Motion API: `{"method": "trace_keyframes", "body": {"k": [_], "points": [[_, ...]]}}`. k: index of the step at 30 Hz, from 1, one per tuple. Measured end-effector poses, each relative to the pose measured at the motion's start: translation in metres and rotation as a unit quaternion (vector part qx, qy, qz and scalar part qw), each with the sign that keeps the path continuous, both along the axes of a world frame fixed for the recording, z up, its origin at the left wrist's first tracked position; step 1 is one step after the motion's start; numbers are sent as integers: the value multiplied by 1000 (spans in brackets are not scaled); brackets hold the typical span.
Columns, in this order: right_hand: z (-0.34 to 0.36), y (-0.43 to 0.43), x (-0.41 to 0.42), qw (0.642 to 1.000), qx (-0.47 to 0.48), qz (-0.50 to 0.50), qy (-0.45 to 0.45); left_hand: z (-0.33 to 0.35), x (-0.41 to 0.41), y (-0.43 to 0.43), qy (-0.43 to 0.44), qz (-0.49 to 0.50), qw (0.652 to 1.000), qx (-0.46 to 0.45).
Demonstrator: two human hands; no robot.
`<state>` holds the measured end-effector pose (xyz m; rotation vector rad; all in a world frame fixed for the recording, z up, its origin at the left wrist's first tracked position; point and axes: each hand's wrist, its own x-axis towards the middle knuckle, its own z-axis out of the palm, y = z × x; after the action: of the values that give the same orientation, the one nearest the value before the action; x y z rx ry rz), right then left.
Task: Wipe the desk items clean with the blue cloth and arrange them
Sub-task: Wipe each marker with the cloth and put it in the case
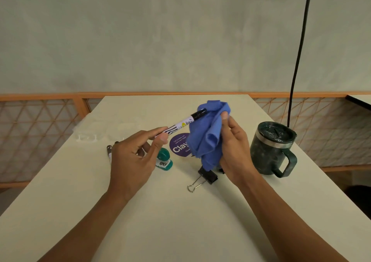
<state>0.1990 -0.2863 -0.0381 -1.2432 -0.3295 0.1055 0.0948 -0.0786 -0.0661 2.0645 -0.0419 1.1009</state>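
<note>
**Marker held against a blue cloth above a white bench**

Nearest on the white bench (160, 221) lies a black binder clip (206, 176). Above it, the left hand (132, 159) pinches one end of a white marker (180, 125) between thumb and curled fingers (152, 132), holding it in the air, slanting up to the right. The right hand (234, 151) grips a bunched blue cloth (208, 135), which touches the marker's black end. Under the hands sit a small teal object (164, 161) and a round purple sticker (178, 147). A lidded dark green mug (271, 147) stands to the right, and a black cable (299, 50) hangs behind it.
</note>
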Motion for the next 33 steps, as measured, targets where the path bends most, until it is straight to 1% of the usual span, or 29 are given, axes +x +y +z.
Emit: {"method": "trace_keyframes", "body": {"k": [2,3,5,7,10,13,15,18,22,24,26,29,33], "points": [[-1,7,-8,999,-33,28,-32,-3,2,-2,1,-3,1000,28],[-2,8,-10,998,-47,26,-46,-4,2,-3,-3,-4,999,46],[0,9,-12,996,-66,-4,-56,-4,2,-5,-8,-10,997,70],[0,8,-11,994,-80,-43,-56,-5,2,-6,0,-25,997,67],[0,8,-7,995,-66,-66,-31,-5,2,-10,-4,-41,996,75],[-2,10,-9,998,-55,-11,-12,-3,3,-11,-35,-7,996,82],[-5,13,-14,997,-67,28,-8,-3,1,-10,-57,27,994,93],[-6,13,-16,997,-69,30,2,-8,3,-6,-69,22,991,117],[-3,11,-15,999,-8,-16,47,-11,8,-11,-46,-31,995,78],[-4,16,-20,996,12,-19,81,-9,7,-16,-45,-22,997,60],[-6,20,-24,996,19,-2,90,-9,6,-14,-49,-15,997,54],[-4,21,-26,998,4,20,62,-14,4,-11,-44,-30,998,39],[-3,20,-27,998,-59,35,13,-18,6,-19,-27,-34,997,60]]}}
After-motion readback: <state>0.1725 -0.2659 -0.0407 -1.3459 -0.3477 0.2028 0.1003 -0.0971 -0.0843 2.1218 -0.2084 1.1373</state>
